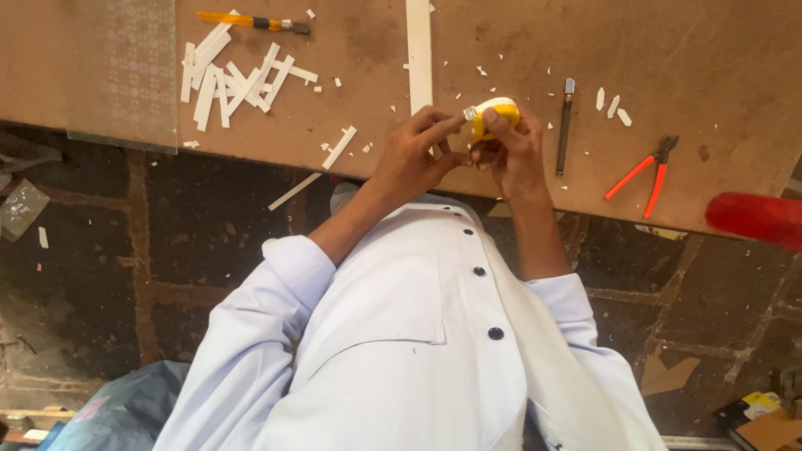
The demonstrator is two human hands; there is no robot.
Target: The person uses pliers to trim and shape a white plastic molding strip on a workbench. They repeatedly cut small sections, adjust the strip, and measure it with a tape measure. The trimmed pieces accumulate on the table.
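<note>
A: Head view, hand pose?

B: Both forearms rise from the white sleeves and meet at upper centre of the frame. The right hand (511,150) is closed on a yellow tape measure (495,115), thumb across its top. The left hand (415,154) pinches the tape's metal tip (470,113) with extended fingers.

A: Surroundings?

B: On the brown workbench (710,67): a glass cutter (565,125) just right, orange pliers (645,174) further right, white strips (234,79) upper left.

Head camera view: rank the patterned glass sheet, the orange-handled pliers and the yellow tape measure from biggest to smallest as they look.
1. Patterned glass sheet, largest by far.
2. Orange-handled pliers.
3. Yellow tape measure, smallest, though the hands hide part of it.
</note>
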